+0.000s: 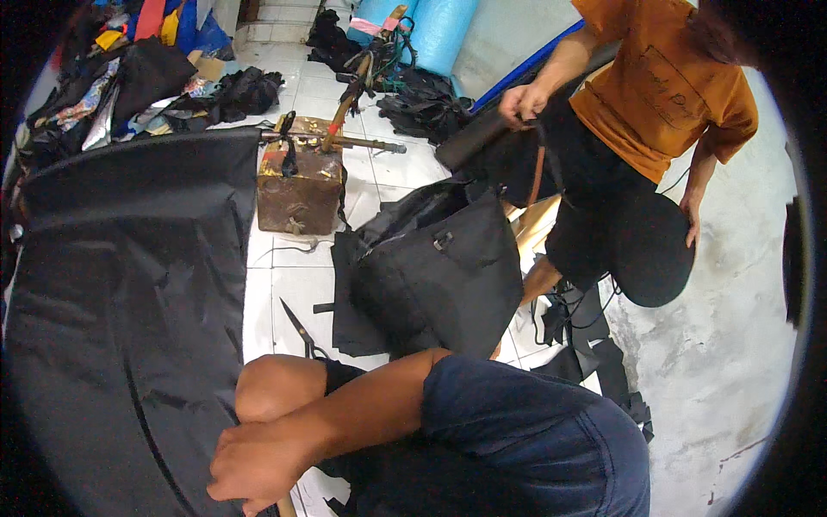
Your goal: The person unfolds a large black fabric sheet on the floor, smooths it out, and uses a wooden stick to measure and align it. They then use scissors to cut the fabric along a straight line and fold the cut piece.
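My right hand (263, 461) hangs over the right edge of a large sheet of black material (129, 284), which stretches across the left side. Its fingers curl downward, with their undersides turned away; what they hold, if anything, is hidden. My right arm comes across from a dark blue sleeve and passes by a bare knee (280, 383). I cannot see my left hand. Just beyond the knee, black scissors (301, 332) lie on the white tiles. Farther on, a black bag (439, 284) stands with its top partly open.
A person in an orange shirt (650, 103) stands at the right, holding a brown strap (538, 172) and a rounded black piece (653, 250). A brown block (299, 194) with rods stands behind the sheet. Black scraps (594, 345) litter the floor; blue rolls (439, 34) stand behind.
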A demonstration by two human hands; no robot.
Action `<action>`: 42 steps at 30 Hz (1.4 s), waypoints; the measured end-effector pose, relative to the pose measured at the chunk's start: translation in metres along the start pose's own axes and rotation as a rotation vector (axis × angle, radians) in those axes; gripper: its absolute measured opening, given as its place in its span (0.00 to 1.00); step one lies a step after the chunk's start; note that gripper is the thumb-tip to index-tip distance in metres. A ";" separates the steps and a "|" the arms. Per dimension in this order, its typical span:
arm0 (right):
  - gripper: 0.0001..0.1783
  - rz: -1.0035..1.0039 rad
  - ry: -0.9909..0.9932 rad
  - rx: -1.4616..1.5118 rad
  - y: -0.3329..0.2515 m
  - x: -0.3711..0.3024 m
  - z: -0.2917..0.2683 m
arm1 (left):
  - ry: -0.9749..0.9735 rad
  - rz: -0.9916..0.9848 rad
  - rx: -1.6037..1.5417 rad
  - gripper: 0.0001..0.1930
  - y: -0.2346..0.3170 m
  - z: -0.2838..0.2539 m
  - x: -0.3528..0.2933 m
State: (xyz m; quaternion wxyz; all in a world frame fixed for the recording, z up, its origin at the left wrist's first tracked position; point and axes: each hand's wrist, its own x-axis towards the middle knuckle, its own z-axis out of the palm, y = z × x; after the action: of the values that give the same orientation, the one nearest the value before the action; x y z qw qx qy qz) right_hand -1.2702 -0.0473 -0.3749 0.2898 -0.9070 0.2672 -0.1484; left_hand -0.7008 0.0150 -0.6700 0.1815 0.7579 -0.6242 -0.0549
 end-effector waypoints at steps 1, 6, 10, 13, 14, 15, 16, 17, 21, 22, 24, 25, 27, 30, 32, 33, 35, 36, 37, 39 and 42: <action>0.22 -0.019 0.014 0.009 0.002 -0.003 -0.004 | 0.012 0.002 -0.008 0.19 0.000 0.000 0.003; 0.18 -0.139 -0.112 0.155 0.011 0.029 -0.013 | 0.071 -0.187 -0.407 0.19 -0.027 0.000 0.037; 0.15 -0.230 0.068 0.399 0.029 0.018 -0.038 | 0.169 -0.270 -0.084 0.20 0.115 -0.089 0.075; 0.14 -0.226 0.423 0.588 0.047 0.028 -0.050 | 0.355 -0.421 -0.052 0.18 0.125 -0.197 0.061; 0.14 -0.065 0.640 0.609 0.064 0.026 -0.049 | 0.341 -0.404 -0.023 0.18 0.124 -0.216 0.044; 0.14 0.133 0.832 0.628 0.088 0.024 -0.049 | 0.404 -0.392 -0.069 0.17 0.118 -0.231 0.028; 0.14 0.344 0.919 0.628 0.118 0.025 -0.051 | 0.390 -0.429 -0.085 0.16 0.116 -0.234 0.016; 0.15 0.519 0.885 0.631 0.154 0.023 -0.047 | 0.418 -0.440 -0.068 0.15 0.101 -0.230 -0.010; 0.25 0.971 0.379 0.493 0.331 -0.017 0.045 | 0.522 -0.824 -0.270 0.14 0.065 -0.161 -0.165; 0.29 1.166 0.315 0.312 0.349 -0.025 0.071 | 0.504 -1.006 -0.281 0.15 0.059 -0.140 -0.207; 0.37 1.244 0.214 0.341 0.391 -0.055 0.111 | 0.653 -1.121 -0.365 0.17 0.071 -0.078 -0.292; 0.39 1.300 0.320 0.438 0.418 -0.073 0.113 | 0.697 -1.232 -0.427 0.19 0.082 -0.045 -0.297; 0.37 1.460 0.310 0.477 0.399 -0.055 0.117 | 0.639 -1.468 -0.399 0.26 0.105 -0.013 -0.311; 0.32 1.446 0.342 0.684 0.407 -0.031 0.125 | 0.670 -1.514 -0.394 0.33 0.103 0.014 -0.323; 0.28 1.362 0.350 0.887 0.418 -0.019 0.130 | 0.539 -1.522 -0.147 0.36 0.094 0.017 -0.318; 0.26 1.286 0.342 0.987 0.423 -0.016 0.134 | 0.470 -1.522 -0.027 0.38 0.090 0.020 -0.315; 0.17 1.208 0.323 1.044 0.425 -0.011 0.141 | 0.422 -1.608 -0.097 0.40 0.087 0.014 -0.306; 0.16 1.230 0.309 1.066 0.431 -0.008 0.141 | 0.396 -1.647 -0.130 0.42 0.086 0.011 -0.302; 0.16 1.253 0.301 1.087 0.443 -0.007 0.138 | 0.398 -1.653 -0.138 0.41 0.081 0.011 -0.299; 0.13 1.219 0.279 1.190 0.480 -0.012 0.115 | 0.398 -1.637 -0.180 0.39 0.071 0.017 -0.278; 0.16 1.177 0.386 1.236 0.408 0.021 0.136 | 0.240 -1.610 0.293 0.33 0.097 -0.012 -0.298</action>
State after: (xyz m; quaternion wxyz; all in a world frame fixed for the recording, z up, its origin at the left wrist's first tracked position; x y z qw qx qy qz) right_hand -1.3579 -0.2796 -0.7267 0.7089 -0.2610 0.6082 -0.2439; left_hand -0.8511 0.2907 -0.6680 0.0511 0.9898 0.1326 -0.0049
